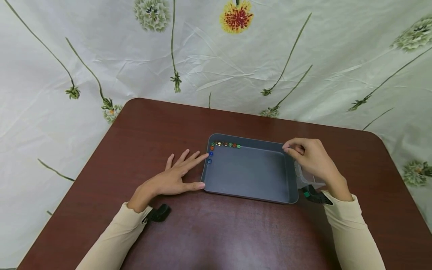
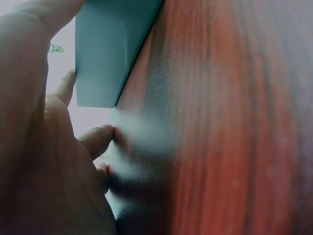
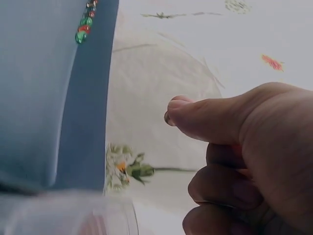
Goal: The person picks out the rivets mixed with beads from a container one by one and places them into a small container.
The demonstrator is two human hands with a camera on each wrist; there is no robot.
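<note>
A grey-blue rectangular tray (image 1: pixel 249 168) lies on the table. Glass marbles (image 1: pixel 230 144) of several colours form a row along its far wall, and the line turns down its left wall, ending with blue marbles (image 1: pixel 210 161). My left hand (image 1: pixel 172 178) has its fingers spread, with the index fingertip and thumb at the tray's left rim. Above the tray's right end, my right hand (image 1: pixel 312 155) pinches a small brownish marble (image 3: pixel 168 119) between thumb and index finger, mostly hidden by the thumb. The other fingers of that hand are curled in.
A clear plastic box (image 1: pixel 307 180) stands against the tray's right side, partly under my right wrist; its contents are blurred. The dark red wooden table (image 1: pixel 229 232) extends around the tray. Behind it hangs a white cloth (image 1: pixel 209 52) with printed flowers.
</note>
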